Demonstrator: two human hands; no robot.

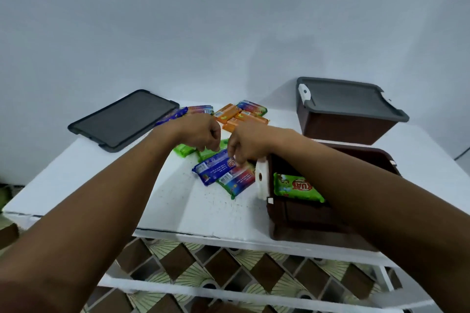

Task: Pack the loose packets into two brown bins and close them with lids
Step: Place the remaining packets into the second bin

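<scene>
My right hand (244, 145) reaches down beside the open brown bin (305, 221), and its fingertips pinch the top edge of a blue packet (212, 168). That packet lies on a green-and-red packet (236, 181). My left hand (201, 132) hovers with curled fingers over two green packets (184, 150); whether it grips one is hidden. Inside the open bin lies a green packet (295, 185). Orange packets (236, 117) and other colourful ones (251, 107) sit further back. A second brown bin (348, 129) at the back right carries a grey lid (348, 99).
A loose grey lid (122, 119) lies flat at the table's back left, next to blue and red packets (201, 109). The white table (203, 213) stands against a pale wall. Its front edge is close, with a patterned tile floor (203, 274) below.
</scene>
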